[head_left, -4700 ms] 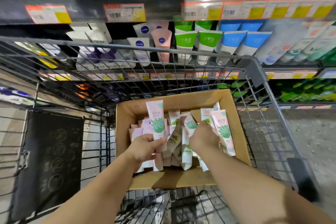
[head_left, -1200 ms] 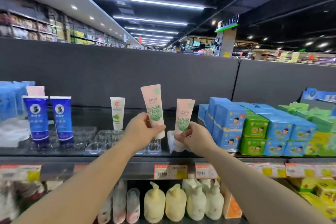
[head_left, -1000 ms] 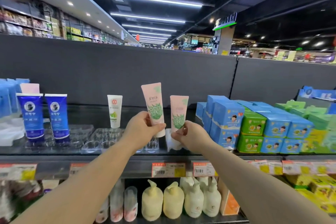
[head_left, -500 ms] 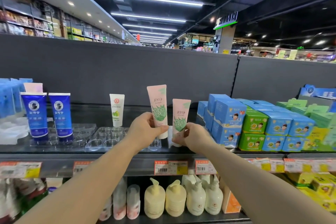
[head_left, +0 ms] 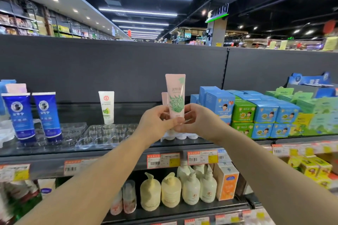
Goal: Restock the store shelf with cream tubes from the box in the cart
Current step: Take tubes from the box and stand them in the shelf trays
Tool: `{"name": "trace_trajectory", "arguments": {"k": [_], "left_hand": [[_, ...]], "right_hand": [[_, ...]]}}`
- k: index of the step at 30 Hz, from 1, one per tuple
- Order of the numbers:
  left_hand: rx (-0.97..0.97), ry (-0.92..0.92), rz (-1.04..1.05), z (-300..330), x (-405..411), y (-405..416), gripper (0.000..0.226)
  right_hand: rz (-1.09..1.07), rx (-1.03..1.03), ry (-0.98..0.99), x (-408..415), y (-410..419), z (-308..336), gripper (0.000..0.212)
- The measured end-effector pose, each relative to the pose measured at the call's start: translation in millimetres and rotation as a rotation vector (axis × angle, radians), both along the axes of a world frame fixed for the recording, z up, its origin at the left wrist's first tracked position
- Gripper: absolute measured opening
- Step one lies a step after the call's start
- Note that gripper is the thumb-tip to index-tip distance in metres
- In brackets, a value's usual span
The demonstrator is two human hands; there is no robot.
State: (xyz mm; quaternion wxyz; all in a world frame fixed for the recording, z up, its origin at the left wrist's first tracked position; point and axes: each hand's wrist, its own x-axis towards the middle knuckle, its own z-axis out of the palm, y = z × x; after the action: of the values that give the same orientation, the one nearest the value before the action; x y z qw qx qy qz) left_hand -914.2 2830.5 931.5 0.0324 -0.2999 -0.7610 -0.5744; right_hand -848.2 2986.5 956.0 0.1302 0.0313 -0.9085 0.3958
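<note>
Restocking looks barely begun, judging by the shelf (head_left: 109,147): one pink cream tube (head_left: 175,95) is held upright at the middle of the view, and a second pink tube (head_left: 164,98) peeks out just behind it at its nine o'clock, only its edge showing, so whether that one already stands in the white holder tray (head_left: 190,135) or is also held cannot be told. The clear plastic trays (head_left: 102,134) at eight o'clock from the held tube have many vacant cups, so I'd judge most of the stocking is left. The cart and its box are out of sight here.

The left hand (head_left: 155,124) pinches the lower part of the front tube from its nine o'clock side, thumb and fingers curled onto it. The right hand (head_left: 198,122) meets it from three o'clock, its fingers curled round the same lower end; the cap is covered by both hands.

That tube is pale pink with a flat crimped top, a green leafy print across its middle and small lettering too blurred to read. It stands nearly vertical, just above the white tray at the shelf's front edge.

At nine o'clock stand a white tube with a green fruit picture (head_left: 106,107) and two dark blue tubes (head_left: 31,115); at three o'clock are stacked blue and green cartons (head_left: 256,113).
</note>
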Motion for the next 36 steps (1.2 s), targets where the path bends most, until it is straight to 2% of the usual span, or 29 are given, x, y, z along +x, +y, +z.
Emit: {"name": "trace_trajectory", "arguments": {"k": [4, 8, 11, 14, 16, 20, 30, 36], "left_hand": [[-0.073, 0.012, -0.043, -1.2, 2.6, 2.0, 0.009], [-0.085, 0.009, 0.008, -5.0, -9.4, -9.8, 0.020], [-0.269, 0.162, 0.153, -13.8, -23.0, -21.2, 0.030], [-0.484, 0.263, 0.286, -23.8, -28.5, -23.4, 0.052], [-0.624, 0.285, 0.288, -28.5, -30.6, -20.9, 0.062], [-0.864, 0.326, 0.202, -32.8, -34.8, -12.5, 0.051], [-0.863, 0.344, 0.199, -41.9, -45.8, -12.5, 0.039], [-0.862, 0.300, 0.164, -40.2, -51.7, -14.8, 0.041]], "right_hand": [[0.087, -0.003, 0.011, 0.3, 2.9, -15.0, 0.045], [-0.037, 0.002, 0.031, -6.1, 23.2, -15.2, 0.037], [-0.141, 0.091, 0.027, -11.8, 33.2, -15.6, 0.033], [-0.166, 0.148, -0.009, -19.5, 32.3, -20.3, 0.040], [-0.173, 0.169, -0.022, -25.8, 29.2, -24.0, 0.043], [-0.167, 0.155, -0.025, -36.4, 22.0, -30.5, 0.042], [-0.199, 0.135, -0.066, -53.7, 21.5, -43.8, 0.053], [-0.149, 0.182, -0.108, -52.3, 21.7, -45.2, 0.047]]}}
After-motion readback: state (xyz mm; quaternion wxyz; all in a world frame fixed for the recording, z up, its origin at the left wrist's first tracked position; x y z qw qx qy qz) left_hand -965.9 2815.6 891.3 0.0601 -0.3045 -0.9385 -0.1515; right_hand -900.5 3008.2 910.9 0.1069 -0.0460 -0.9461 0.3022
